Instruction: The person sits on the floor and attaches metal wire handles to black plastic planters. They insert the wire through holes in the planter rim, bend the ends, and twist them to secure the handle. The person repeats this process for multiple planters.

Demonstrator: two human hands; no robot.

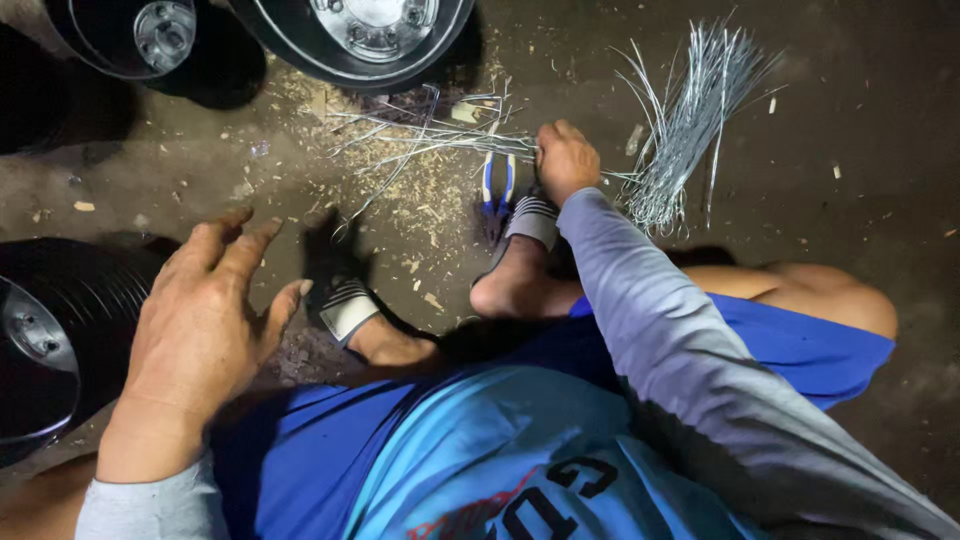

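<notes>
Closest to the camera is the person's light blue printed shirt point(470, 460) over bright blue shorts point(800, 350), with grey long sleeves point(690, 370) on both arms. The left hand point(205, 320) hangs just above the dusty concrete floor point(860, 180), fingers spread wide open and holding nothing, right beside a black ribbed drum with a shiny metal hub point(45, 340) at the left edge. The right hand point(565, 160) is stretched out further away, fingers curled shut around a few thin silver wire strands point(440, 140) that run off to the left across the floor. Just to the right of that hand lies a fat bundle of straight silver wires point(685, 120), fanning out toward the top. Blue-handled pliers point(497, 185) lie on the floor just left of the right hand, near the right foot in a black and white striped sandal point(530, 220). The other sandalled foot point(350, 305) sits between the two hands. Two more round black drums with chrome centres point(370, 30) sit at the top, and wood chips are scattered all over the floor.
</notes>
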